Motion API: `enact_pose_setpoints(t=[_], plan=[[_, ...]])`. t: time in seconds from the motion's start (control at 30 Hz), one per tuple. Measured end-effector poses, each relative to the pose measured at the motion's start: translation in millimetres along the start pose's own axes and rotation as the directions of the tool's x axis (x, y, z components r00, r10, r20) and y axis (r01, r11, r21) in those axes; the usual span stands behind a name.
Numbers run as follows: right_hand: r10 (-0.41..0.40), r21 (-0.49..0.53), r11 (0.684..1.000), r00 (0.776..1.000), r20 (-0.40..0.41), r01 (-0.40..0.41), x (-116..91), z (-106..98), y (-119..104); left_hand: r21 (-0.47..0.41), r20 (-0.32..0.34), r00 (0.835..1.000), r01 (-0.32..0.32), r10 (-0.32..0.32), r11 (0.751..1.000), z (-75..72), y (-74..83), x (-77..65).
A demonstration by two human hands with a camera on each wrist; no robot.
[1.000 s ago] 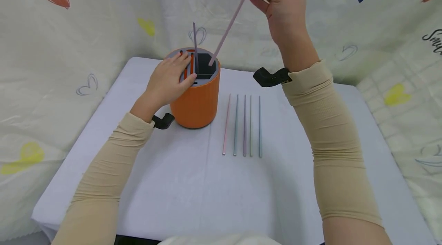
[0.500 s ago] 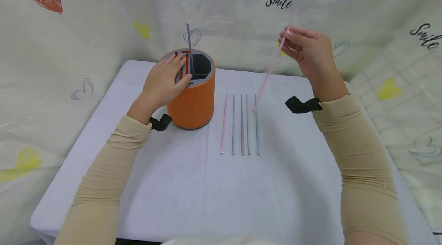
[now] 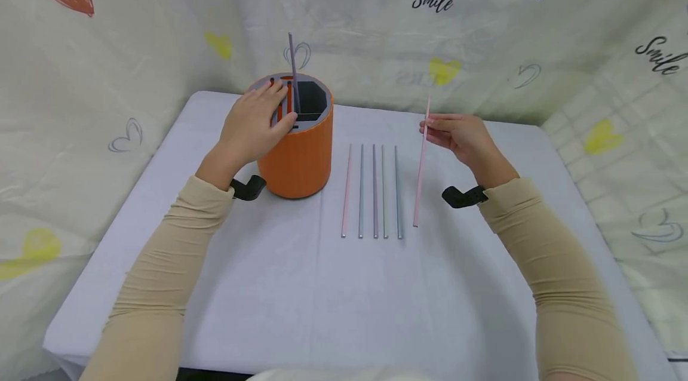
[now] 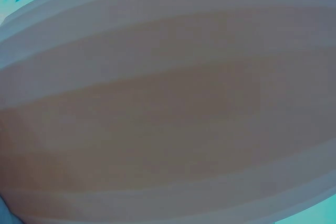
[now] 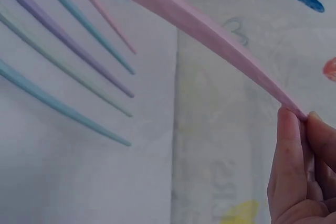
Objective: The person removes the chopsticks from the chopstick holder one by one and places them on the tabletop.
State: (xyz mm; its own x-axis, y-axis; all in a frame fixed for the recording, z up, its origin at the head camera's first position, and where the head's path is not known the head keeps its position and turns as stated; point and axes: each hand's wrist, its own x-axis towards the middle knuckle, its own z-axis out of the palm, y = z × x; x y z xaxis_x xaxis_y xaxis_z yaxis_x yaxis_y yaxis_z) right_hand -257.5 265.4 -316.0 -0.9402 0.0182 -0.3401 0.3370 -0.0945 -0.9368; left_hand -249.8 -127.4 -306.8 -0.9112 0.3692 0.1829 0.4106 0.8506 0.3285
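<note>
An orange round pen holder [image 3: 298,163] with a grey top of slots and compartments stands at the table's back left. My left hand [image 3: 249,124] rests on its top, fingers extended and thumb at the near rim. One purple stick [image 3: 292,52] stands upright in the holder. At the right, my right hand [image 3: 462,137] pinches a long, faceted, pencil-like pink stick [image 3: 421,178] near its upper end, between thumb and fingers [image 5: 290,150]. Its lower end hangs near the table; contact cannot be told. A blurred curved surface [image 4: 168,103] fills the left wrist view.
Right of the holder several thin sticks lie side by side on the white tablecloth [image 3: 301,297], among them a pink stick [image 3: 346,190], a purple stick [image 3: 375,193] and a blue stick [image 3: 398,193]. A printed curtain [image 3: 349,22] hangs behind the table.
My right hand has moved from above the holder to the right and down, carrying the pink stick to beside the row. The left hand stays on the holder.
</note>
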Motion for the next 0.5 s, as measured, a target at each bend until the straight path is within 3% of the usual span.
enact_pose_setpoints(t=[0.5], plan=[[0.216, -0.09, 0.972, 0.976, -0.031, -0.218, 45.6, -16.1, 51.3, -0.014, -0.018, 1.0, -0.004, 0.004, 1.0, 2.9, -5.2, 1.4]])
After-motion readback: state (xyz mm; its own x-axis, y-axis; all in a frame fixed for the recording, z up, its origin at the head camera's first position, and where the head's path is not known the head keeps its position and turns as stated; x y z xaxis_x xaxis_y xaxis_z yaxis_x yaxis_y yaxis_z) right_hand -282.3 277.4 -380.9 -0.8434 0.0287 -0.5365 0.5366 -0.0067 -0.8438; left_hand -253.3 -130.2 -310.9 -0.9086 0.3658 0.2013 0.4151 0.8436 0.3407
